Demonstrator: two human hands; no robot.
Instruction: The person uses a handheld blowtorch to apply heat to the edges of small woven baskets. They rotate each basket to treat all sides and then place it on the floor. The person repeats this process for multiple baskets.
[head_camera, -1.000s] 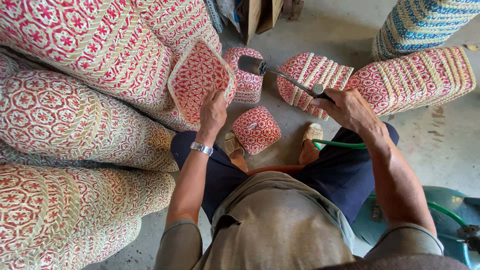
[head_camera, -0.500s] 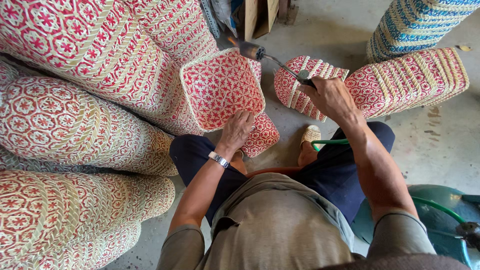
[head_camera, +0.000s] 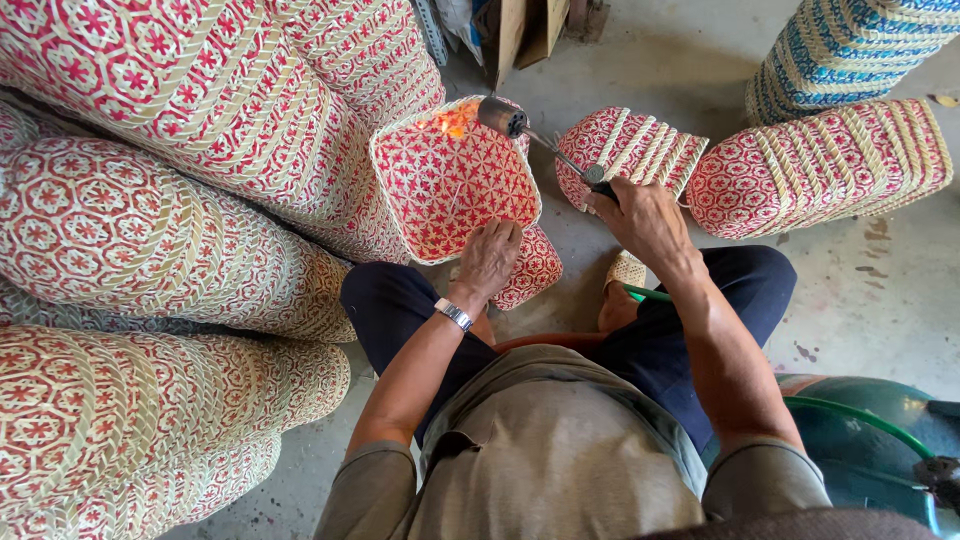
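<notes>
Fingers of my left hand are curled together on the near rim of a square woven basket, red with a pale star weave, which I hold tilted up so its open inside faces me. My right hand is clamped around the handle of a gas torch; its thin metal stem runs up and left from my fingers to a round nozzle at the basket's far rim, where a small orange flame touches the weave. A green hose leads from under that hand toward a green gas cylinder at my right.

Half a second ago the basket sat slightly lower and the nozzle hung just beyond its far corner with no flame on the weave; now the nozzle is on the rim and the flame shows. My left hand has kept its grip at the near edge.

A smaller red basket lies on the concrete floor just beneath my left hand. Tall stacks of red and pale baskets lie on their sides along the left; two shorter red stacks lie across the floor beyond my right hand, and a blue and pale stack stands in the far right corner.
</notes>
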